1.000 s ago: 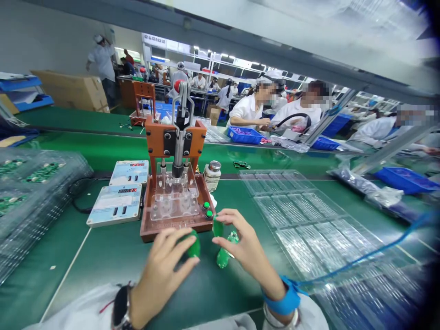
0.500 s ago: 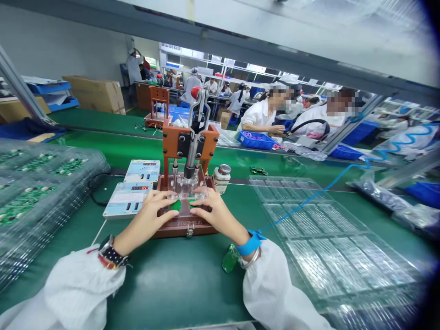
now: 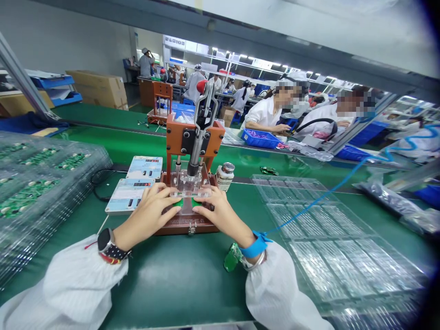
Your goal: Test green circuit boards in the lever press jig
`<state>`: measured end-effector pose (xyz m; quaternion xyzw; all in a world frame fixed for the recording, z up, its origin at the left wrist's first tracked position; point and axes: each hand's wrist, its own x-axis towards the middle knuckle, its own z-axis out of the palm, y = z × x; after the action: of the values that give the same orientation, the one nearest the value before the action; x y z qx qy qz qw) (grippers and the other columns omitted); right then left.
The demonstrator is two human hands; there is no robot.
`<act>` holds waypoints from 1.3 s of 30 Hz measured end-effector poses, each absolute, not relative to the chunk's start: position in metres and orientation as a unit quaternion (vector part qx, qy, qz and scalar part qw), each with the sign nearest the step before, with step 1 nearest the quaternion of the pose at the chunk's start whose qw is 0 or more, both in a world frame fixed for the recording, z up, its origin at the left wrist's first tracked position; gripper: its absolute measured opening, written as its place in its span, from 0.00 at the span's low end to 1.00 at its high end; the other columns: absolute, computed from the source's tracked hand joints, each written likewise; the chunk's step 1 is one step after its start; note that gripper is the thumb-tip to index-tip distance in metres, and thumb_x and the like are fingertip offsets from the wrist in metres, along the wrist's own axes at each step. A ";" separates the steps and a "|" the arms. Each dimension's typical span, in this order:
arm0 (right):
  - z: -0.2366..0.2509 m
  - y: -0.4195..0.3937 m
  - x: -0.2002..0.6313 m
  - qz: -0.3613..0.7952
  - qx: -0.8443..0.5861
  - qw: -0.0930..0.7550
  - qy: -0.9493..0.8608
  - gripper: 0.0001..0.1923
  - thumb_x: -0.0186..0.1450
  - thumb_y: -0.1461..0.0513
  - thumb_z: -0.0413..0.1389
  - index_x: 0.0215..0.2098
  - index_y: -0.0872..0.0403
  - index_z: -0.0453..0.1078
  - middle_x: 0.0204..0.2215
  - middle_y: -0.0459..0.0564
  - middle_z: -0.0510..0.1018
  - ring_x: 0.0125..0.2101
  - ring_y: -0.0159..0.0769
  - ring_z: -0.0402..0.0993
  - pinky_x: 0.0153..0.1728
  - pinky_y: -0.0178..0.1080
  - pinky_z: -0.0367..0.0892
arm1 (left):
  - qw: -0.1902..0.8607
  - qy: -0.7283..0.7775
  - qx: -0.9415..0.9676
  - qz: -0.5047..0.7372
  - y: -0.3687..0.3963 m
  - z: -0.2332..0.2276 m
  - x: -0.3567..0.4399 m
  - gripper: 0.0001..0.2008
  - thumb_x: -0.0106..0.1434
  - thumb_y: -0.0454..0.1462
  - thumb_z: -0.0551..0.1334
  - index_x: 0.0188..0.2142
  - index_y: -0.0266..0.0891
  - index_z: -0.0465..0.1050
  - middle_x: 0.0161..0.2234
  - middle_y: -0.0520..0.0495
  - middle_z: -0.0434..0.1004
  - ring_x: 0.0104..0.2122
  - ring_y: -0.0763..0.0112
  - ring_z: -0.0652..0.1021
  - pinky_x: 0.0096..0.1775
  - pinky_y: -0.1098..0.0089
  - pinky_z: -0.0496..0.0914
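An orange toggle-clamp test fixture [image 3: 192, 142] with a red-tipped lever stands in front of me, its lever upright. Under its clear plate [image 3: 190, 188], bits of a green circuit board [image 3: 178, 202] show at the brown base. My left hand [image 3: 154, 206] is at the left side of the base, thumb and index fingertip closed around the board's edge. At the right, my right hand [image 3: 220, 208] mirrors this, thumb and fingertip on the board's other side. The fingers hide most of it. Another green circuit board [image 3: 233, 257] lies by my right wrist.
Two meter boxes [image 3: 129, 195] with red digits sit left of the fixture, and a capped bottle [image 3: 225, 176] stands right of it. Stacked clear trays [image 3: 55, 183] with boards fill the left side. Clear trays [image 3: 316, 220] lie at right under a blue coiled cord [image 3: 319, 195]. Co-workers sit beyond.
The view has shifted slightly, so the fixture appears a little further right. Both hands keep nearly the same place at the base. The digits on the nearer meter box look different.
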<state>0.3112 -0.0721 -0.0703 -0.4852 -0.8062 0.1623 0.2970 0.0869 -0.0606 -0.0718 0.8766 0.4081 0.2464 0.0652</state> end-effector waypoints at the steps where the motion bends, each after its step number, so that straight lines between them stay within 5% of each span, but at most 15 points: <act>1: -0.069 -0.072 0.311 0.166 -0.485 0.296 -0.806 0.11 0.61 0.58 0.60 0.42 0.50 0.75 0.48 0.51 0.74 0.55 0.45 0.61 0.55 0.53 0.56 | 0.053 0.404 0.880 0.243 -0.061 -0.072 0.087 0.14 0.67 0.42 0.55 0.46 0.43 0.75 0.50 0.46 0.72 0.50 0.54 0.63 0.49 0.54 0.60; 8: -0.069 -0.074 0.311 0.152 -0.492 0.282 -0.810 0.12 0.62 0.56 0.58 0.43 0.50 0.75 0.49 0.51 0.74 0.55 0.47 0.60 0.55 0.54 0.54 | 0.034 0.448 0.860 0.241 -0.062 -0.069 0.086 0.29 0.64 0.42 0.58 0.63 0.40 0.56 0.42 0.41 0.70 0.47 0.53 0.65 0.47 0.58 0.62; 19: -0.079 -0.074 0.311 0.143 -0.493 0.314 -0.799 0.11 0.61 0.57 0.60 0.42 0.50 0.75 0.49 0.51 0.74 0.54 0.45 0.63 0.54 0.52 0.56 | 0.047 0.416 0.869 0.263 -0.048 -0.069 0.083 0.17 0.59 0.48 0.63 0.45 0.43 0.75 0.43 0.44 0.73 0.49 0.53 0.66 0.50 0.55 0.61; 25: -0.077 -0.072 0.314 0.154 -0.476 0.330 -0.801 0.10 0.62 0.57 0.59 0.40 0.49 0.75 0.49 0.50 0.74 0.55 0.46 0.62 0.55 0.54 0.56 | -0.005 0.400 0.882 0.249 -0.053 -0.066 0.085 0.19 0.64 0.47 0.59 0.50 0.40 0.73 0.42 0.41 0.75 0.50 0.53 0.67 0.50 0.54 0.61; 33: -0.029 -0.060 0.334 0.133 -0.450 0.505 -0.724 0.10 0.64 0.56 0.55 0.34 0.52 0.75 0.42 0.52 0.78 0.46 0.39 0.73 0.51 0.46 0.65 | -0.010 0.369 0.898 0.240 -0.065 -0.068 0.086 0.16 0.69 0.40 0.51 0.47 0.39 0.74 0.50 0.43 0.74 0.55 0.52 0.63 0.54 0.51 0.56; 39: 0.053 -0.027 0.317 0.012 -0.373 0.655 -0.657 0.14 0.66 0.53 0.52 0.38 0.55 0.72 0.37 0.49 0.79 0.41 0.34 0.76 0.46 0.41 0.70 | 0.174 0.418 0.851 0.268 -0.066 -0.086 0.080 0.22 0.70 0.43 0.49 0.61 0.44 0.58 0.60 0.42 0.61 0.61 0.56 0.58 0.57 0.52 0.57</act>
<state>0.3175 -0.0271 0.0526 -0.3728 -0.6573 0.0123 0.6549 0.0800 -0.0660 -0.0861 0.8506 0.4176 0.2681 0.1740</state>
